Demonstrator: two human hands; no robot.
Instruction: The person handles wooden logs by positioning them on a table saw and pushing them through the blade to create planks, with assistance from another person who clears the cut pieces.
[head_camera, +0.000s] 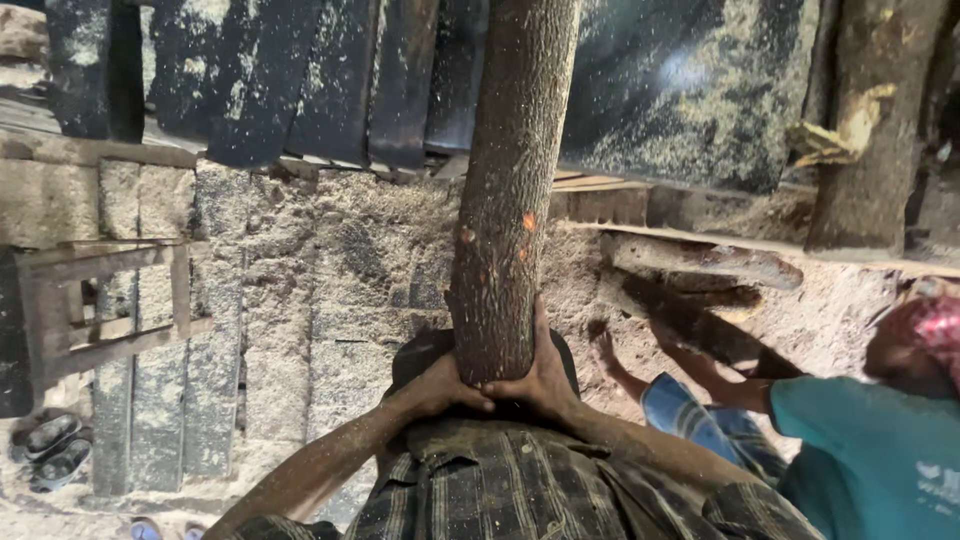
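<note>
At the far left, near you, a pair of sandals (52, 450) lies on the dusty ground. Just beside them, a wooden frame (105, 300) rests on the flat planks (215, 340) that are covered in sawdust. Farther off, dark boards (300, 80) lean side by side.

In the middle, you hold a big log (510, 190) with rough brown bark. It reaches from your belly far away toward the dark boards. Its near end presses against your checked shirt (520, 490).

Your left hand (445, 388) cups the near end of the log from the left. Its fingers curl under the log and hold it tight. Your right hand (540, 375) grips the same end from the right. Its fingers are spread wide on the bark, and its thumb points up along the log. Your two hands almost touch under the log.

To the right, another person in a teal shirt (870, 450) bends low. That person's hand (603, 345) reaches toward a dark hole in the sawdust, near your log. At the far right, a second tree trunk (875, 130) stands with torn bark.
</note>
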